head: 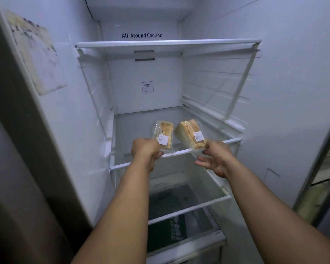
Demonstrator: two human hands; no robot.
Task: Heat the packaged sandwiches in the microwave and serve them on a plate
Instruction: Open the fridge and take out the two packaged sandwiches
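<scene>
left hand (146, 148): pinching left packaged sandwich (164, 136) | right hand (216, 158): pinching right packaged sandwich (191, 133) | both packs: at front edge of glass fridge shelf (133, 130)

Glossy clear plastic sandwich wrappers (163, 136), paper labels (198, 136), glass shelf (133, 130), smooth white plastic fridge walls (293, 73)

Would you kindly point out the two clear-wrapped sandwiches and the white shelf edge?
Left clear-wrapped sandwich (165, 135): head view, on its white label.
Right clear-wrapped sandwich (189, 131): head view, on its bread.
White shelf edge (179, 151): head view, front rail between hands.
</scene>
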